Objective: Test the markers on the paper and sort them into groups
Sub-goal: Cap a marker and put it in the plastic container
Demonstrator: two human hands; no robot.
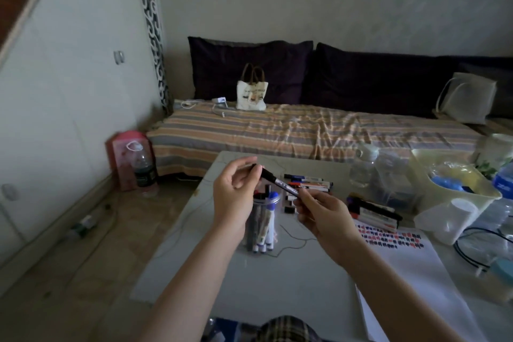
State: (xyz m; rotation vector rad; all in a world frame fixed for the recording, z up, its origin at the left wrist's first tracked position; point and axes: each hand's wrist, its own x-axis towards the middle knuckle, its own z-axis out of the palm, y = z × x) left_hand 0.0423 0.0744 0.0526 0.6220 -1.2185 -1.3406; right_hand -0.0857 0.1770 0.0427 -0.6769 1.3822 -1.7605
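text: none legible | marker (280, 182) print blurred | tote bag (251, 95) print blurred

You have a single wide-angle view, worn on your head, looking forward and down across the table (291, 280) from its near edge, with your two forearms entering from the bottom of the frame and your left hand (236, 191) and right hand (323, 216) close to the lens near the centre. The camera faces the striped bed (291, 130) and dark cushions (249, 69) against the far wall, with the white cupboard (55, 91) along the left edge. The wide lens bends the edges, and there is no second view to overlap with.
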